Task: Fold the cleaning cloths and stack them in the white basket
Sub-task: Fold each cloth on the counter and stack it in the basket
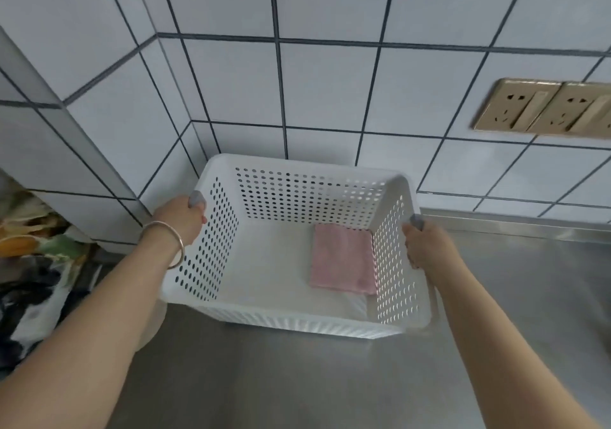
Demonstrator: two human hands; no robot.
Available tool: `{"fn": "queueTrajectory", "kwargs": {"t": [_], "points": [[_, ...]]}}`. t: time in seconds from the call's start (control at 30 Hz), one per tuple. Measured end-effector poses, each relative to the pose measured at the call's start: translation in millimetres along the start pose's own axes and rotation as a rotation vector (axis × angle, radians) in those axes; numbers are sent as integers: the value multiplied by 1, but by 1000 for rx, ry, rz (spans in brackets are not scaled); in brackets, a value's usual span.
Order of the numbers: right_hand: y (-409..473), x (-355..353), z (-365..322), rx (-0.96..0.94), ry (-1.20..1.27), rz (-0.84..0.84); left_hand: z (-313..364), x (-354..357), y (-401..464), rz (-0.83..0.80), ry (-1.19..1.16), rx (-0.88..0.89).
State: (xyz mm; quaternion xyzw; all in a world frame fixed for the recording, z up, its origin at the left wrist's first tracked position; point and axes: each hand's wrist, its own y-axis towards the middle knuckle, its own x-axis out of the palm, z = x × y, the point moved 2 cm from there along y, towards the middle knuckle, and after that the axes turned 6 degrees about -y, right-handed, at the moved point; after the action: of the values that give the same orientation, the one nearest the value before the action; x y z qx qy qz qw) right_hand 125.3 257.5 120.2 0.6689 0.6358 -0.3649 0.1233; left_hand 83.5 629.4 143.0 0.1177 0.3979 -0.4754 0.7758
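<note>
Where tiled walls [330, 91] corner, steel counter [297, 379] bears basket [297, 324]

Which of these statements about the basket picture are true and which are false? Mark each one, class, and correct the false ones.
1. Both hands grip the white basket. True: left hand, right hand.
2. A pink cloth lies in the basket. True.
3. The cloth lies in the basket's left half. False: it lies against the right wall.
4. The basket's walls are solid. False: they are perforated.
5. The left wrist wears a bangle. True.
</note>
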Motion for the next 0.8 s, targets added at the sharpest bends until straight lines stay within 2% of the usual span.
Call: {"fn": "queueTrajectory", "kwargs": {"t": [0.2,0.43,0.7,0.8], "points": [[41,23,-35,20,-14,8,7,-4,53,-26,262,27],[66,43,-42,73,44,-22,4,0,80,-53,402,44],[68,44,-40,87,51,-35,1,3,76,49,469,153],[55,32,-42,9,-122,27,15,1,53,125,584,188]]}}
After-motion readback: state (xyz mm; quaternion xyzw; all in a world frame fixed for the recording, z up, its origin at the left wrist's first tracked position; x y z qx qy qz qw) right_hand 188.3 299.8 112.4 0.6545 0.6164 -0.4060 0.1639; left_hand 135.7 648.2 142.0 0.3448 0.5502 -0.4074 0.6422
